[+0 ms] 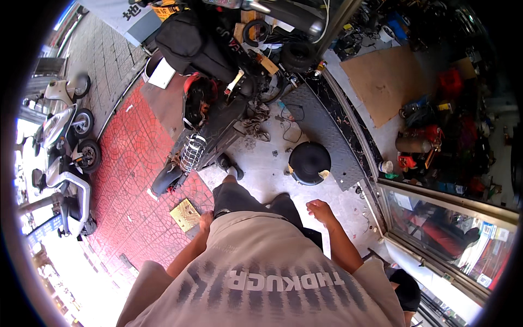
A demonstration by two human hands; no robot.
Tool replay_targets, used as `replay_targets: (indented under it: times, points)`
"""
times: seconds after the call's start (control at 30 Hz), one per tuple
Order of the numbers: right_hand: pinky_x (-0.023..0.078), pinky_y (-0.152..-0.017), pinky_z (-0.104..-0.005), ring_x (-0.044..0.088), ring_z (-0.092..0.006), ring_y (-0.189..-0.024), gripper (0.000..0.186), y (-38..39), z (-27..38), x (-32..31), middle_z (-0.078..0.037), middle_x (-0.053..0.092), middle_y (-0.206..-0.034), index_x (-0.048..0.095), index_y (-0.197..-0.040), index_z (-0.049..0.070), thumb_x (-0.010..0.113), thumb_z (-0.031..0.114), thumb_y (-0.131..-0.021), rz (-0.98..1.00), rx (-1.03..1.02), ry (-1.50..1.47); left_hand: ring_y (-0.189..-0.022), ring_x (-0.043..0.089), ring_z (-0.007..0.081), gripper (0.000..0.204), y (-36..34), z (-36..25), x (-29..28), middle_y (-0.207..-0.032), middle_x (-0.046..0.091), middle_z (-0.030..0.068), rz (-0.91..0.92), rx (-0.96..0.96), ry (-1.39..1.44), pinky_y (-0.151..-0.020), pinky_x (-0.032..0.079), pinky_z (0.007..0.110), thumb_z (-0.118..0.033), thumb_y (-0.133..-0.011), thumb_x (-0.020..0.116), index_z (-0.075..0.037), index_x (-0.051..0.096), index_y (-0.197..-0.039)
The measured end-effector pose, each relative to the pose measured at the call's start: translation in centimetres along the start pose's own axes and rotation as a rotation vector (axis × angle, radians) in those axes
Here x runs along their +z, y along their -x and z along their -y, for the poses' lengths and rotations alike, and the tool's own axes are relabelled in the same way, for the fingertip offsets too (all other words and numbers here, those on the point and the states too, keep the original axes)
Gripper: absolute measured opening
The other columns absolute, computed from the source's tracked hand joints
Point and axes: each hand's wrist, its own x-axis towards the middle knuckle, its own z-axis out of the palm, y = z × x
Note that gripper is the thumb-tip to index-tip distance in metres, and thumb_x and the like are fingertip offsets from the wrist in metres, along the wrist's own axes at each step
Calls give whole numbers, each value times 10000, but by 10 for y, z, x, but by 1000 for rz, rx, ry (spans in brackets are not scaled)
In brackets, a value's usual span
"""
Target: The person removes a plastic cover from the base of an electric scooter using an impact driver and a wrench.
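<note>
Because the round black stool (309, 162) stood just ahead of your right leg (287, 211), a careless step could have knocked it or tripped you. Your right hand (321, 211) hung on your side of the stool, apart from its seat, with the fingers loosely bent and nothing visible in them; whether they met the palm could not be told from above. Your left hand (206, 220) hung well to the left of the stool, and too little of its fingers showed to tell whether they gripped anything. Farther ahead on the stool's left stood the dark scooter (218, 122), its white wire frame (193, 152) near your left shoe (233, 168); turning that foot without looking might have caught it on the metalwork. Beyond the stool, a thin loose cable (285, 129) curled on the ground, and a toe slipped under it could have dragged it along. To the right of the stool lay a grey metal plate (327, 136); had you shoved the seat that way, its base might have bumped the plate's edge and tipped.
</note>
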Motion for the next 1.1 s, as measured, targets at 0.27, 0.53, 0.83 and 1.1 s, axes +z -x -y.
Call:
replay_targets:
  times: [0.27, 0.53, 0.83, 1.1]
  points:
    - [512, -934, -517, 681, -297, -1024, 538, 98, -267, -47, -165, 716, -1171, 607, -1293, 53, 621, 504, -1002, -105, 598, -389, -920, 693, 305, 353, 33, -110, -44, -1086, 742, 168, 98, 30, 339, -834, 551, 437, -303, -995, 565, -47, 750, -1151]
    - [498, -958, -544, 670, -327, -1047, 530, 130, -290, -10, -167, 699, -1199, 617, -1338, 32, 642, 450, -1012, -169, 687, -718, -760, 671, 208, 352, 25, -250, -118, -1001, 770, 95, 286, -468, 881, -686, 536, 377, -350, -1004, 603, -85, 770, -1164]
    - [549, -804, -384, 712, -210, -925, 397, 71, -98, -142, -91, 748, -1028, 687, -1222, 53, 694, 372, -985, -348, 193, -450, -924, 707, 322, 453, -96, -318, -135, -1131, 707, 197, 389, -260, 856, -791, 565, 487, -378, -942, 634, -42, 628, -1247]
    - [532, -817, -390, 711, -207, -953, 403, 38, -20, -254, -72, 752, -1070, 693, -1214, 90, 663, 426, -993, -474, 245, -461, -967, 714, 360, 552, -180, -327, -174, -1178, 702, 223, 313, -236, 997, -828, 590, 536, -413, -947, 614, -4, 577, -1316]
